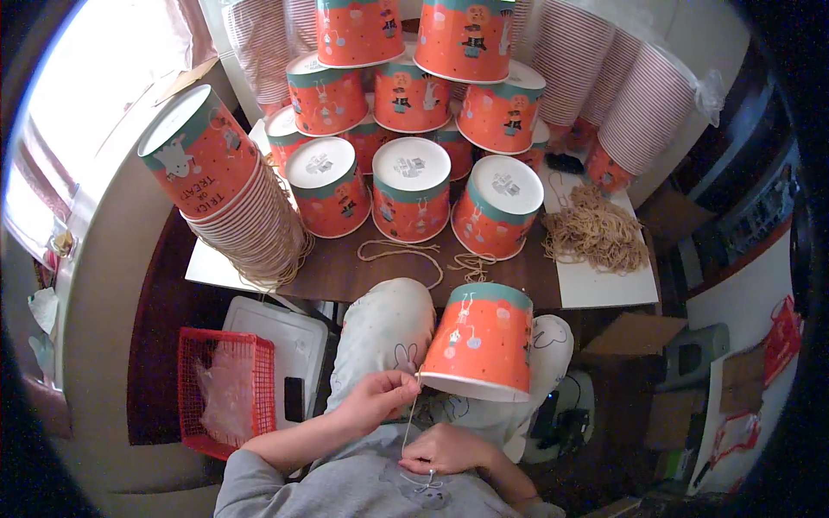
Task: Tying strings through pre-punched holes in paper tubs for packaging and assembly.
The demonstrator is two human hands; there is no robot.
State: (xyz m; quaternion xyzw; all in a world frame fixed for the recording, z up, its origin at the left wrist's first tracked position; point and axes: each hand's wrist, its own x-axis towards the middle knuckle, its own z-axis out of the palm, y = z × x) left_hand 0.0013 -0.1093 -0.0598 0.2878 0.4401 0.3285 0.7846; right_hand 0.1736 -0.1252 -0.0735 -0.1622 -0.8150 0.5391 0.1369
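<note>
An orange paper bucket (482, 341) with a teal band rests upside down on my lap. My left hand (377, 399) pinches a thin tan string (409, 419) at the bucket's rim. My right hand (447, 449) sits lower, closed on the other end of the same string near my chest. The string runs nearly straight between the two hands.
Upturned orange buckets (411, 186) are stacked on the brown table (345, 272) ahead. A tall nested stack of buckets (229, 190) leans at left. A heap of tan strings (596, 229) lies at right. A red basket (226, 390) stands on the floor to my left.
</note>
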